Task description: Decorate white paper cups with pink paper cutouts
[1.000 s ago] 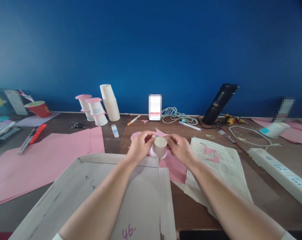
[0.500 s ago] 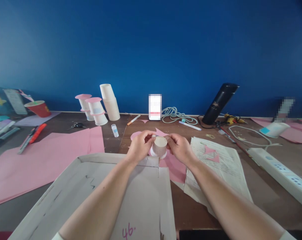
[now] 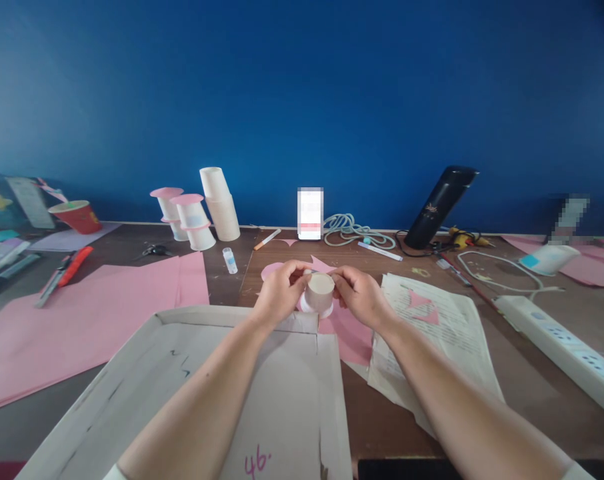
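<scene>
An upturned white paper cup (image 3: 321,291) stands in front of me on pink paper, its base facing up and its wide rim low. My left hand (image 3: 283,290) is closed, with thumb and fingers pinched at the cup's upper left side. At the upper right side my right hand (image 3: 361,295) is closed the same way. A thin line shows behind the cup's base between the fingertips; I cannot make out what it is. Cut pink paper (image 3: 349,333) lies under and beside the cup. A white cardboard box lid (image 3: 282,393) lies beneath my left forearm.
Joined cups with pink discs (image 3: 192,217) and stacked paper cups (image 3: 222,207) stand at the back left. Pink sheets (image 3: 132,300) and a utility knife (image 3: 57,280) lie left. A phone (image 3: 311,213), black flask (image 3: 439,207), printed sheet (image 3: 442,347) and power strip (image 3: 562,347) are around.
</scene>
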`<state>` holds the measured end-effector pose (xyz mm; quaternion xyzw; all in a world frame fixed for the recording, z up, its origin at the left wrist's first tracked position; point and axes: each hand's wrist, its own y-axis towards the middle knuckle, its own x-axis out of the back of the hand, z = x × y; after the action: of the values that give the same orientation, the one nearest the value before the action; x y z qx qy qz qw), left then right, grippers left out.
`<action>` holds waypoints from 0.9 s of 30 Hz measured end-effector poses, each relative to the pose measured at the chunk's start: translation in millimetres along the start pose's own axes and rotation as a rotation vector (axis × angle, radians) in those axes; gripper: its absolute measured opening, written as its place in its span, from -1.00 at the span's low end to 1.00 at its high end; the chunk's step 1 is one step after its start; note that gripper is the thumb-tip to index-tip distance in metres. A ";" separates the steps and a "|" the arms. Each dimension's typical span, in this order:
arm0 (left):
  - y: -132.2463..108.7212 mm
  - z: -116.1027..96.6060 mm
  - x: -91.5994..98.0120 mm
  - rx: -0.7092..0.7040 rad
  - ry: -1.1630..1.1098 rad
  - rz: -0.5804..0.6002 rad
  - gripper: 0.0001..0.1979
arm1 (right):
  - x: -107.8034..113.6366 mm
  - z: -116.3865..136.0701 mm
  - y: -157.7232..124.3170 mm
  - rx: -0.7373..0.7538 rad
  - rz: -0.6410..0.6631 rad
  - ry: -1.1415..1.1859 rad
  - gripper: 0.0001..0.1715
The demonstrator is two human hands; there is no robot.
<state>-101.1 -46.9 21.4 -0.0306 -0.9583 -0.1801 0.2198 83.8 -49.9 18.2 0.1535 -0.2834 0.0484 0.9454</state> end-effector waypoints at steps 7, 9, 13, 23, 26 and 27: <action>-0.6 -0.8 0.5 0.021 -0.031 0.012 -0.84 | 3.7 -0.9 -0.8 0.063 0.037 -0.079 -0.72; -0.6 -0.6 0.6 0.028 -0.029 0.011 -0.84 | 5.4 -0.1 -1.2 0.083 0.054 -0.098 -0.72; -0.5 0.1 0.7 0.031 -0.004 0.008 -0.84 | 6.4 -1.8 -0.4 0.092 0.105 -0.190 -0.69; 0.8 3.1 0.5 -0.011 0.028 -0.009 -0.86 | 19.6 -9.9 5.6 0.051 0.325 0.065 -0.47; 0.6 2.0 0.4 -0.003 0.030 -0.010 -0.87 | 20.8 -0.8 3.1 0.071 0.429 0.091 -0.28; 0.4 1.6 0.3 0.003 0.032 -0.013 -0.87 | 18.9 1.0 2.1 0.059 0.434 0.092 -0.23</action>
<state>-101.9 -45.9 20.3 -0.0212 -0.9551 -0.1803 0.2341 98.7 -48.1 29.9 0.1142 -0.2646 0.2658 0.9199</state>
